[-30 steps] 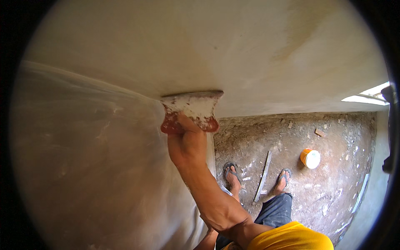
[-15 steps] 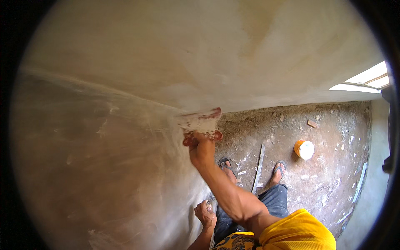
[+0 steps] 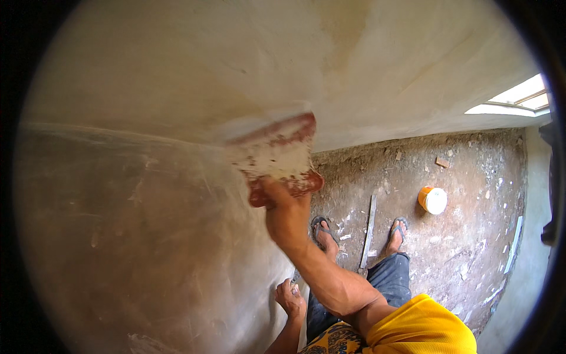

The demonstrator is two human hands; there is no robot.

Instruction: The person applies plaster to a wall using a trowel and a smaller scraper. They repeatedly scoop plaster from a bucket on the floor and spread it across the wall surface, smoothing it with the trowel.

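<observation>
— Trowel (image 3: 277, 158) first: where does it sit?

— Flat against the plastered wall (image 3: 147, 236), directly above the right hand (image 3: 287, 215); its blade is broad, reddish at the edges and smeared with pale plaster; it looks blurred, so the finer detail of its face is hard to read.

— And the grip of that hand?

— Closed on the trowel at its lower edge, fingers wrapped over the red part; the forearm runs down and to the right of the grip toward a yellow shirt (image 3: 421, 327) at the bottom of the view.

— What about the other hand?

— The left hand (image 3: 290, 297) hangs well below the right grip, near the foot of the wall; its fingers are curled, but I cannot tell whether they hold anything; it is close to the wall, though whether it touches I cannot say.

— What lies around them?

— Below and to the right of the right grip, two feet in sandals stand on a rough dirt floor (image 3: 471, 236) scattered with pale flecks; a narrow pale strip (image 3: 369, 227) lies on the floor between the feet; farther right sits an orange tub (image 3: 433, 199) with a white top, well apart from both hands; above the trowel the wall is lighter and smoother, while to the left of the grip it is darker and streaked; a bright opening (image 3: 519, 97) shows far up to the right.
</observation>
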